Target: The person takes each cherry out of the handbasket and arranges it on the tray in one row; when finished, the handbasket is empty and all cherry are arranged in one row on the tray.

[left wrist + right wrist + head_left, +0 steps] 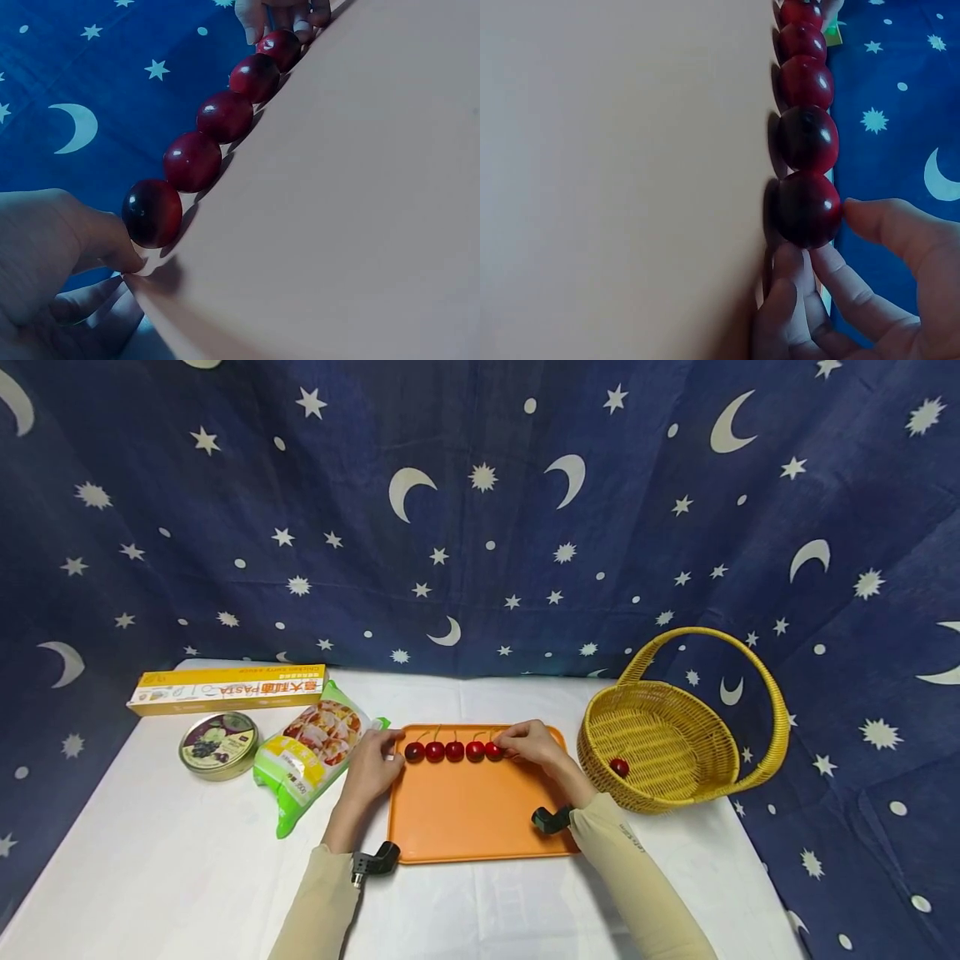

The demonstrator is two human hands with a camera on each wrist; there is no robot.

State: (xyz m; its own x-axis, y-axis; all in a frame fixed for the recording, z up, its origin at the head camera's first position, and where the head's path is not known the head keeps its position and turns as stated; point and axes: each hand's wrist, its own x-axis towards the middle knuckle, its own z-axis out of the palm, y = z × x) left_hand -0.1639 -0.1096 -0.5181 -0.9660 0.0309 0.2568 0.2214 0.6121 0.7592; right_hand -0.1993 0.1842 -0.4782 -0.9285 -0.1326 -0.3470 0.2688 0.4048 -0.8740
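Observation:
Several dark red cherries (454,751) with stems stand in a straight row along the far edge of an orange tray (480,814). At the row's right end, my right hand (532,743) pinches the last cherry (808,210) between thumb and fingers, and that cherry sits close against its neighbour. My left hand (372,764) holds the tray's far left corner, thumb over the rim and the other fingers outside it. Right beside that thumb is the leftmost cherry (152,213).
A yellow wicker basket (660,693) with a tall handle stands right of the tray, one cherry (619,767) inside. On the left lie a green-and-yellow food bag (311,747), a round tin (218,745) and a pasta box (228,688). A starry blue curtain (480,568) hangs behind the white table.

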